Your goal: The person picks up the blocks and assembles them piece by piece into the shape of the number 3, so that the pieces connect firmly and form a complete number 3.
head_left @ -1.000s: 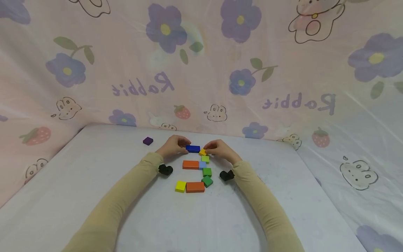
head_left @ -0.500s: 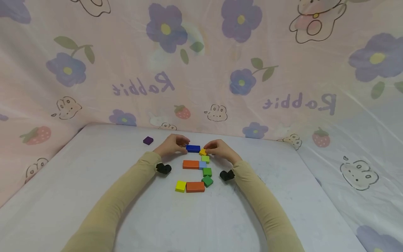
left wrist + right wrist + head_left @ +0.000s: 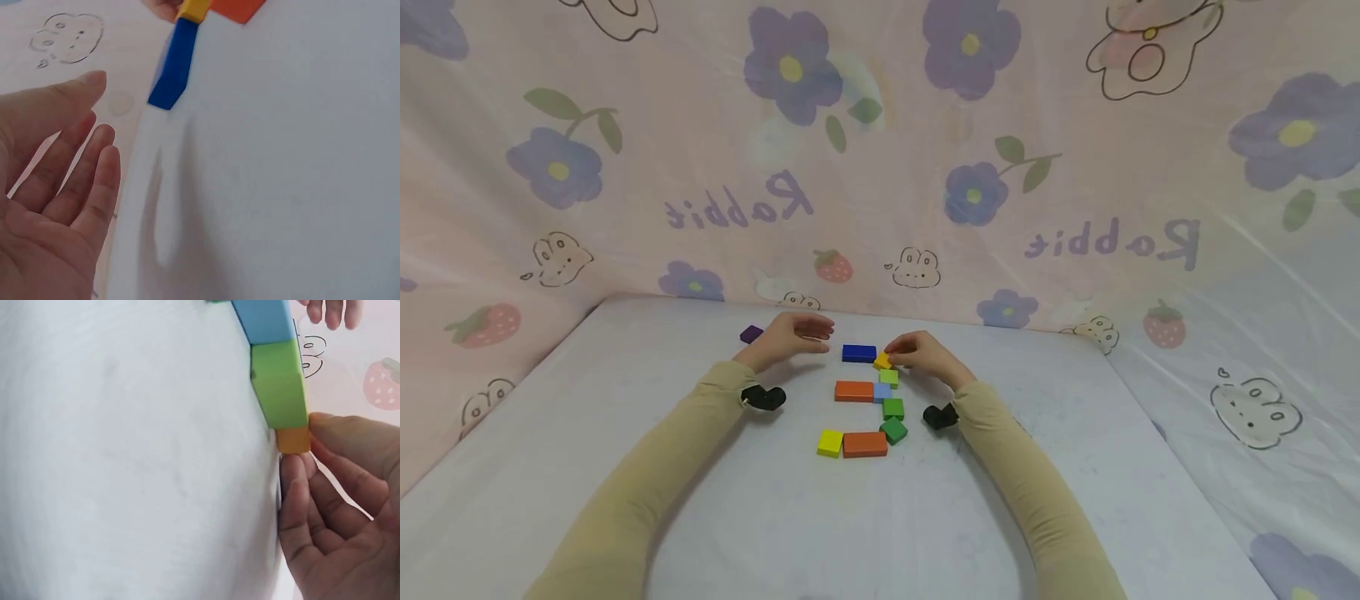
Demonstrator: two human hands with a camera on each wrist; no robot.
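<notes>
My left hand [image 3: 786,337], fingers spread and nothing in them, hovers left of the dark blue block [image 3: 859,354]. The left wrist view shows a gap between that open palm [image 3: 56,244] and the blue block's end. My right hand [image 3: 928,357] pinches the small orange-yellow block [image 3: 292,440] between thumb and finger, beside the blue block's right end. Below it, a light green block [image 3: 888,377] and a light blue block [image 3: 882,393] continue the line, with a long orange block [image 3: 853,392] on the left.
Lower in the figure lie a green block [image 3: 892,408], a darker green block [image 3: 893,430], another orange block [image 3: 865,445] and a yellow block [image 3: 830,443]. A purple block [image 3: 751,334] sits apart, partly behind the left hand. A patterned curtain [image 3: 880,167] hangs behind the white table [image 3: 790,525].
My left hand has let go of the blue block's left end and moved left, towards the purple block. The right hand stays at the orange-yellow block.
</notes>
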